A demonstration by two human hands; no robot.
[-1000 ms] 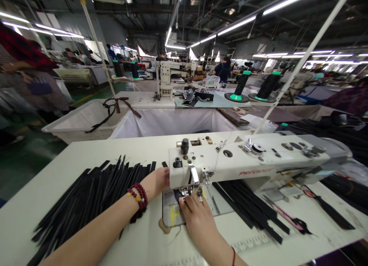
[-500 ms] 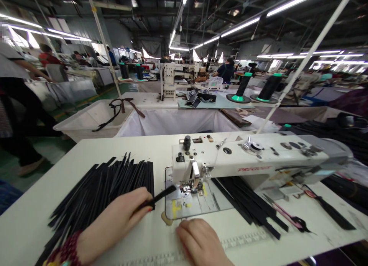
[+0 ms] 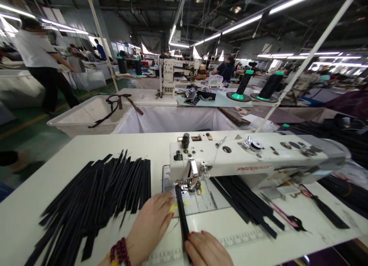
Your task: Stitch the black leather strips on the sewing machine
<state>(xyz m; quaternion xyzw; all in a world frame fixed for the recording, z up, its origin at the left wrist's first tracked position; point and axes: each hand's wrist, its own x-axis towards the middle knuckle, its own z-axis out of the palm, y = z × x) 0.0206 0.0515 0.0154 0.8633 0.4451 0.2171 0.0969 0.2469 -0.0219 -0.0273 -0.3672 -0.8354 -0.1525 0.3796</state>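
A narrow black strip (image 3: 181,210) runs from under the needle area of the white sewing machine (image 3: 218,158) toward me. My right hand (image 3: 208,248) grips its near end, fingers closed over it. My left hand (image 3: 156,216), with a dark red bead bracelet, lies just left of the strip, fingertips beside the machine's metal plate; its fingers are together, and whether they pinch anything is hidden. A large pile of black strips (image 3: 94,197) spreads on the table to the left. More black strips (image 3: 244,204) lie under the machine arm.
Pink-handled scissors (image 3: 283,216) and a dark tool (image 3: 324,210) lie at the right on the white table (image 3: 77,155). A printed ruler scale crosses the near table. Beyond the table stand a white bin (image 3: 77,118) and thread cones (image 3: 244,84). A person (image 3: 40,55) is at the far left.
My left hand has moved right, toward the plate. The strip it held now points toward me from the needle area, and my right hand has closed on its near end. The person at left moved.
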